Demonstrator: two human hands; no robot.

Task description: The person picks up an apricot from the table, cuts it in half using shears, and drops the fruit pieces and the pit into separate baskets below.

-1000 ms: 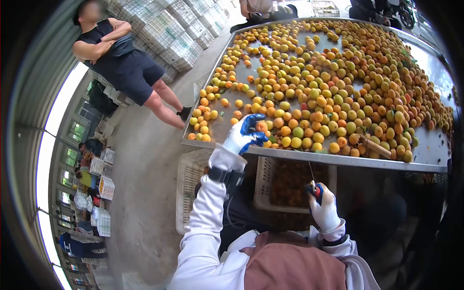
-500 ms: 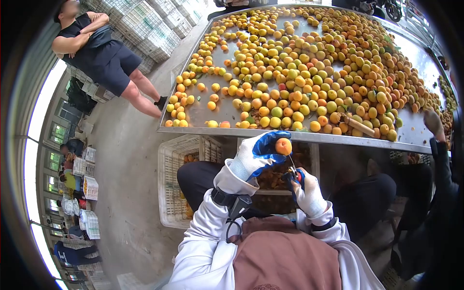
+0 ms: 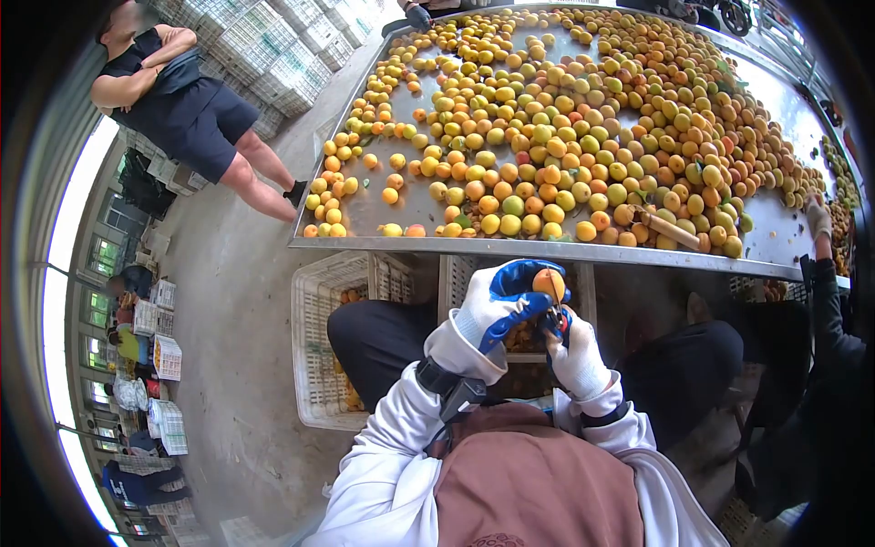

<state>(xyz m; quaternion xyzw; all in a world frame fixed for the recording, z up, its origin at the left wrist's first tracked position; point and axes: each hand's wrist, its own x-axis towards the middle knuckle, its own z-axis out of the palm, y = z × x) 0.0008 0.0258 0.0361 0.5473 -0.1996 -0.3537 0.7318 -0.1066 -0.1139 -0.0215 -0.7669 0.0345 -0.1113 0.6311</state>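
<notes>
Wearing a white glove with blue-coated fingers, my left hand [image 3: 490,308] pinches an orange-yellow apricot [image 3: 549,282] in front of the table's near edge. Just below it, my right hand [image 3: 581,357], also gloved, is closed around a small slim-bladed cutting tool [image 3: 557,319] with red on its handle. The blade end meets the lower side of the apricot in this view. Most of the tool's handle is hidden in my right fingers. Many loose apricots [image 3: 545,169] in yellow, green and orange cover the metal table [image 3: 365,205] beyond my hands.
Plastic crates [image 3: 314,342] holding some fruit stand under the table by my knees. A brown stick-like piece [image 3: 670,230] lies among the apricots. A co-worker's gloved hand [image 3: 818,219] reaches in at right. A person [image 3: 196,109] stands at left with folded arms, near stacked crates [image 3: 273,55].
My hands have drawn closer together, and the tool's blade now overlaps the apricot. The co-worker's hand at right has moved down to the fruit. Another gloved hand shows at the far left corner.
</notes>
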